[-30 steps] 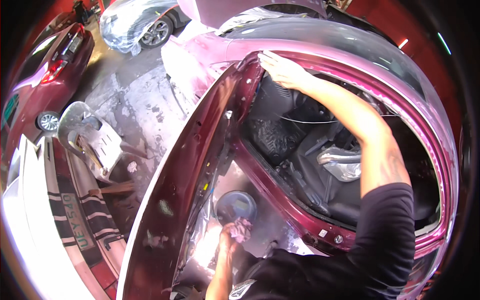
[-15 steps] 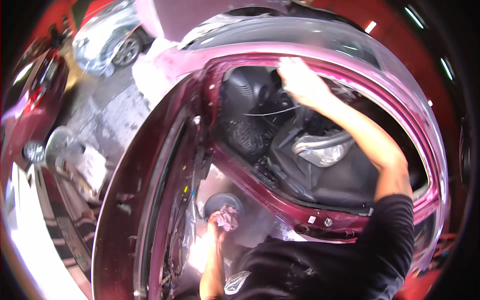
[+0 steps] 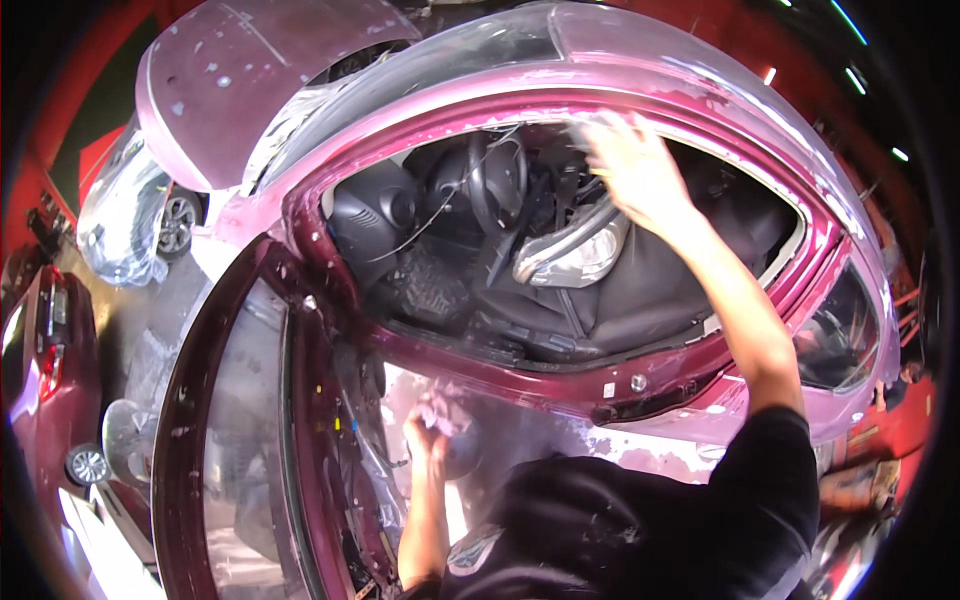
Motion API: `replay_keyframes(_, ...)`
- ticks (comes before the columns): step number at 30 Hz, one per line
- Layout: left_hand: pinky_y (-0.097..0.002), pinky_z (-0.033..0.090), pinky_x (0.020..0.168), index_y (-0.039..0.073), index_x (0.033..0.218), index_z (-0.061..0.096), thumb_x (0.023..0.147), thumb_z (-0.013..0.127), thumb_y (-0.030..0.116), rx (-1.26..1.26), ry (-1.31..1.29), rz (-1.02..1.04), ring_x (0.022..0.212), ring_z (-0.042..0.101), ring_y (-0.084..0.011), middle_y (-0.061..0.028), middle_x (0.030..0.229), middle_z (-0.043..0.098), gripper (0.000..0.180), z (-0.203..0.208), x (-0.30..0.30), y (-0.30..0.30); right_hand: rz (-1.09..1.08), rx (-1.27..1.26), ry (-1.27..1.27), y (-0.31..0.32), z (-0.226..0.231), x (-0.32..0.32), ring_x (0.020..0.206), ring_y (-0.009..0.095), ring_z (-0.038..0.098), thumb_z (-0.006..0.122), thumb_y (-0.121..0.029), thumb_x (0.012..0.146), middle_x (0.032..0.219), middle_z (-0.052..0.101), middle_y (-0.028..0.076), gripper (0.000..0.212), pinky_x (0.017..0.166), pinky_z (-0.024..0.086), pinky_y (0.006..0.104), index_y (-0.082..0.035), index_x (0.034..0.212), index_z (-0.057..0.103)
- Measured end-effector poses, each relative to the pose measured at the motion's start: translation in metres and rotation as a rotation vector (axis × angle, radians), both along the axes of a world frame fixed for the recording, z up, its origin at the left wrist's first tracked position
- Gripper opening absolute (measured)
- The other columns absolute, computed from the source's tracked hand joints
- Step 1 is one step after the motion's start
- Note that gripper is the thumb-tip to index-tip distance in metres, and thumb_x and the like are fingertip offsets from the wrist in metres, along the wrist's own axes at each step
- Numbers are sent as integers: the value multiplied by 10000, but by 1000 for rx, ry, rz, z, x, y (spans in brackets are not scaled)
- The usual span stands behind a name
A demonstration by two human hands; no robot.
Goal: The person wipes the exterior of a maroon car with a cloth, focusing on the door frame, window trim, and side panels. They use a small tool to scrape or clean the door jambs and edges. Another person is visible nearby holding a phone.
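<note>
My left hand (image 3: 425, 440) is closed on a crumpled pink cloth (image 3: 446, 410), held low between the open dark-red car door (image 3: 180, 440) and the sill. My right hand (image 3: 645, 175) reaches across the door opening to the upper door frame (image 3: 500, 108) of the red car. Its fingers are stretched out and partly smeared by motion. A pale blur shows at their tips, and I cannot make out whether anything lies under them. Below that hand, a loose headlight (image 3: 580, 255) rests on the black front seat (image 3: 650, 285).
The steering wheel (image 3: 497, 185) is inside the car, and a thin wire crosses near it. The purplish hood (image 3: 255, 75) stands raised. A plastic-wrapped car (image 3: 125, 215) and another red car (image 3: 55, 370) stand at left. A person (image 3: 905, 375) is at far right.
My view has shifted, showing more of the hood and the rear of the car. Along the upper frame my right hand has moved toward the rear. The cloth stays in my left hand.
</note>
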State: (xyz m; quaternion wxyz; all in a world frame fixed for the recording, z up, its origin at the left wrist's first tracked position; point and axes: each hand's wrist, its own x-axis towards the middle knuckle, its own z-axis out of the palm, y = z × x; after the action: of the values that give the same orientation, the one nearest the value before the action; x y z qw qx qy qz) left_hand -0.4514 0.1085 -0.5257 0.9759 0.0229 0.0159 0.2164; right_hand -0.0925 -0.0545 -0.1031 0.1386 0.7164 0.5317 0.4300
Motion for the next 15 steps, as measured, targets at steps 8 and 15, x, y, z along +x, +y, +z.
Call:
replay_keyframes(8, -443, 529, 954, 51, 1102, 645, 986, 536, 250, 282, 129, 279, 1058, 652, -253, -113, 1131, 684, 255, 232, 141, 23, -140, 665, 1315, -184, -180, -121, 1092, 236, 683, 530, -154, 1061, 1175, 705, 172, 318, 986, 510, 302, -9, 1333, 609)
replay_keyframes(15, -437, 511, 950, 103, 1157, 705, 891, 674, 101, 1785, -34, 1598, 1145, 611, -306, -124, 1280, 632, 267, 405, 299, -13, -403, 681, 1430, -233, -254, -177, 550, 188, 484, 512, -228, 1070, 653, 475, 138, 334, 545, 404, 395, -9, 1291, 633)
